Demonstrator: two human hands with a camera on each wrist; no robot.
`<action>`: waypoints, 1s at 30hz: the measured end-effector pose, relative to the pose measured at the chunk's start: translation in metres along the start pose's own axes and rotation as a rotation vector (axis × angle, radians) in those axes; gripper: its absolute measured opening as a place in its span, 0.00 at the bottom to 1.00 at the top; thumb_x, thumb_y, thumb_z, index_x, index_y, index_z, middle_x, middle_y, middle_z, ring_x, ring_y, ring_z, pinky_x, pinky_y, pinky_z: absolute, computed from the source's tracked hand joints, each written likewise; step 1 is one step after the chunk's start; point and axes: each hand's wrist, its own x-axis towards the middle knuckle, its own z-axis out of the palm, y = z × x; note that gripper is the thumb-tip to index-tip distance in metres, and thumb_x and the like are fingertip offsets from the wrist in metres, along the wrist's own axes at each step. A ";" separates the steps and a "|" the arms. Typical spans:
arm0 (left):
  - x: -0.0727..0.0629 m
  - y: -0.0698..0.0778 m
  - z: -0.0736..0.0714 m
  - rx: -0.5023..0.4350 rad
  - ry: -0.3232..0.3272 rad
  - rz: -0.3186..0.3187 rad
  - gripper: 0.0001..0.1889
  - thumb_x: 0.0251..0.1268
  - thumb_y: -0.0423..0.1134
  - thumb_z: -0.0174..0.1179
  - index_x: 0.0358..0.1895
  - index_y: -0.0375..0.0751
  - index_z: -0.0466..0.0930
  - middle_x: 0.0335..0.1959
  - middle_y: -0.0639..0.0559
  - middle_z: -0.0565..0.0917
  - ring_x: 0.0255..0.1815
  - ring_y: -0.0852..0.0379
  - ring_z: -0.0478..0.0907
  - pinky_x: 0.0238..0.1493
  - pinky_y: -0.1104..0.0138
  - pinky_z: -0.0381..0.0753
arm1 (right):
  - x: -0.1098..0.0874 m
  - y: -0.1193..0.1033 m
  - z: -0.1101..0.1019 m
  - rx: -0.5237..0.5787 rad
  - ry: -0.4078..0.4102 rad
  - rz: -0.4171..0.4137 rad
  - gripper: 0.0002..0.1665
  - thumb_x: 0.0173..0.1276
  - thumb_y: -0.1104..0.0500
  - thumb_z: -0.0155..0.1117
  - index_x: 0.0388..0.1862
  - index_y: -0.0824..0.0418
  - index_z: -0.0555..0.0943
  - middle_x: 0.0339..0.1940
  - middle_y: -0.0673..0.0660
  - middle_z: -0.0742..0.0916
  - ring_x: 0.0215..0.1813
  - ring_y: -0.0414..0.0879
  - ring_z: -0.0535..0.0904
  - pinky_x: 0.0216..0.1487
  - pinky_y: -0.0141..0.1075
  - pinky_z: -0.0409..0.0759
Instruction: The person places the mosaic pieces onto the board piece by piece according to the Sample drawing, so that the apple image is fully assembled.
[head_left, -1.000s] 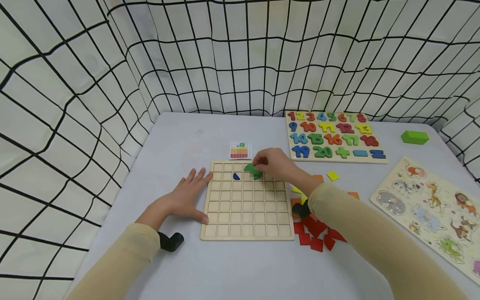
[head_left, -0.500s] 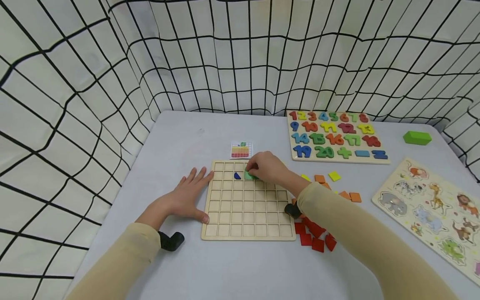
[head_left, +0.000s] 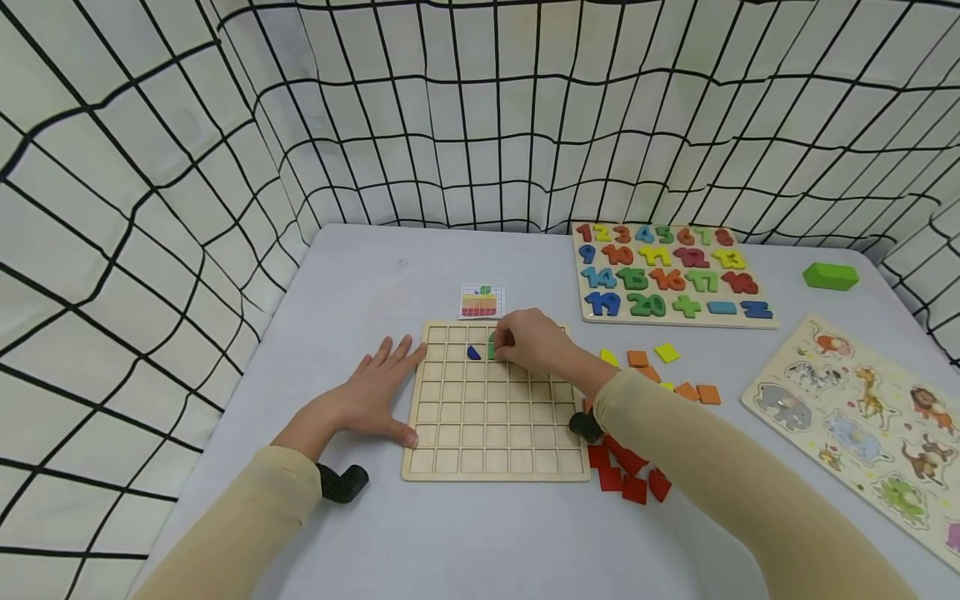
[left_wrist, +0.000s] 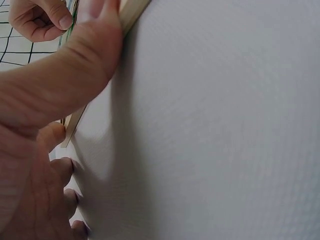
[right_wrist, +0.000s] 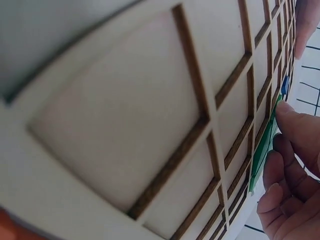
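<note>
A wooden grid board (head_left: 495,412) lies on the white table. My left hand (head_left: 375,396) is spread at its left side, thumb and fingertips at the edge; the left wrist view shows the thumb on the rim. At the board's top middle, my right hand (head_left: 536,340) has thumb and curled fingers on a flat green piece (head_left: 492,347), mostly hidden by the hand in the head view. In the right wrist view green (right_wrist: 261,150) shows along the far cells under the thumb (right_wrist: 292,117). One cell to the left sits a small blue piece (head_left: 473,352).
A small picture card (head_left: 482,301) lies behind the board. Red pieces (head_left: 633,489) and orange pieces (head_left: 708,394) are scattered at its right. Farther right are a number puzzle (head_left: 675,275), an animal puzzle (head_left: 847,408) and a green block (head_left: 831,276). Black netting surrounds the table.
My right hand has moved slightly left and down onto the top cells with the green piece, which now shows less beneath it. The left hand has stayed at the board's edge.
</note>
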 end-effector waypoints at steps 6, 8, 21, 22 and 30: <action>0.001 0.001 0.001 -0.007 -0.004 0.000 0.70 0.42 0.55 0.83 0.84 0.37 0.42 0.85 0.33 0.38 0.84 0.30 0.29 0.80 0.33 0.36 | -0.008 0.005 -0.010 0.041 0.022 -0.002 0.06 0.71 0.58 0.70 0.33 0.57 0.85 0.32 0.52 0.86 0.34 0.44 0.77 0.37 0.33 0.75; 0.001 0.002 0.001 -0.003 -0.005 0.002 0.70 0.42 0.56 0.82 0.83 0.37 0.43 0.85 0.32 0.39 0.84 0.29 0.29 0.80 0.33 0.37 | -0.014 0.010 -0.016 0.044 0.032 -0.001 0.05 0.72 0.59 0.68 0.35 0.58 0.85 0.33 0.52 0.87 0.35 0.45 0.77 0.38 0.34 0.76; 0.001 0.001 -0.002 0.066 -0.009 0.021 0.70 0.43 0.60 0.81 0.83 0.35 0.43 0.84 0.30 0.41 0.83 0.26 0.33 0.78 0.31 0.43 | -0.061 0.076 -0.049 0.041 0.113 0.100 0.07 0.77 0.64 0.60 0.46 0.61 0.86 0.43 0.58 0.88 0.45 0.51 0.79 0.49 0.42 0.83; 0.001 0.001 -0.003 0.067 -0.011 0.021 0.70 0.43 0.60 0.80 0.83 0.35 0.43 0.84 0.30 0.41 0.83 0.26 0.34 0.78 0.31 0.44 | -0.063 0.081 -0.049 0.041 0.111 0.115 0.08 0.77 0.64 0.60 0.46 0.61 0.86 0.44 0.58 0.88 0.46 0.51 0.79 0.51 0.43 0.84; 0.000 0.000 -0.004 0.049 -0.013 0.027 0.70 0.42 0.59 0.81 0.83 0.35 0.43 0.84 0.31 0.41 0.83 0.26 0.33 0.78 0.31 0.43 | -0.081 0.097 -0.049 0.026 0.047 0.098 0.10 0.76 0.65 0.61 0.48 0.60 0.88 0.46 0.56 0.90 0.50 0.51 0.82 0.56 0.46 0.85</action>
